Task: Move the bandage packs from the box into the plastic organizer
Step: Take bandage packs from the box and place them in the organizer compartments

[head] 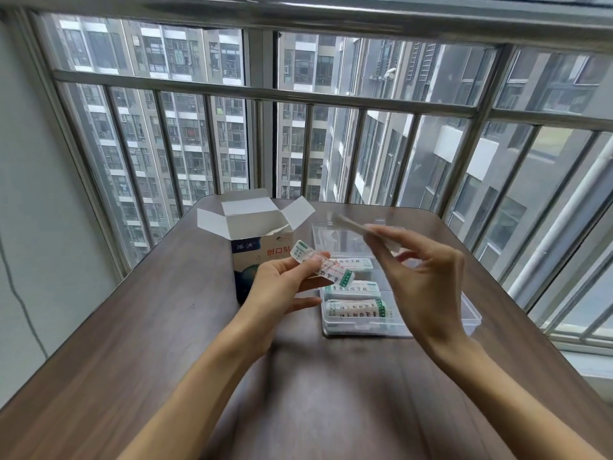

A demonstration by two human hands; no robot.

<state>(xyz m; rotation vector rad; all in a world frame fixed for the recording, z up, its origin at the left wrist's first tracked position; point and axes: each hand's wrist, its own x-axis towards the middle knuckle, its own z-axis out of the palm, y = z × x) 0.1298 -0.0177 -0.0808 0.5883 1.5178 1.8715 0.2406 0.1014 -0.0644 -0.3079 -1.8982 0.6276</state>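
A white and blue bandage box stands upright with its top flaps open, left of a clear plastic organizer. Several white bandage packs with green ends lie in the organizer's left compartments. My left hand pinches a few bandage packs between thumb and fingers, just in front of the box. My right hand is raised above the organizer and holds a blurred white pack at its fingertips.
The box and organizer sit on a dark wood table whose far edge meets a window with metal bars. The organizer's clear lid lies open toward the back. A white wall is at the left.
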